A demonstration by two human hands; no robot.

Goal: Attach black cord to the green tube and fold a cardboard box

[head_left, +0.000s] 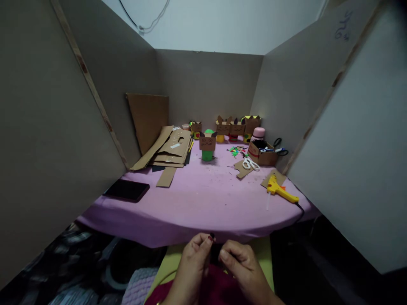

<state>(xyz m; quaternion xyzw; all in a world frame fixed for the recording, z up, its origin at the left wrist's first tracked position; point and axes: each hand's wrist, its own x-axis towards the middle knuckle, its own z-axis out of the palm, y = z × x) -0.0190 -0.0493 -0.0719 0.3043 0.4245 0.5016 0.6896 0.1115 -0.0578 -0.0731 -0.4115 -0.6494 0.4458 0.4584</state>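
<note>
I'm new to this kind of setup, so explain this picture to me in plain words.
No machine here: a person works bare-handed, filmed by a camera worn on the head. The left hand pinches a small dark piece; the right hand is curled beside it, and whether it holds anything is unclear. The pink-covered table bears a dark flat device and stacked cardboard at left, white scissors and a yellow glue gun at right. A cardboard cat face on a green base stands between, similar figures farther back.

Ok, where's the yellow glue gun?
In the head view, the glue gun lies far right on the table, partly on a cardboard piece, nearer than the white scissors.
</note>
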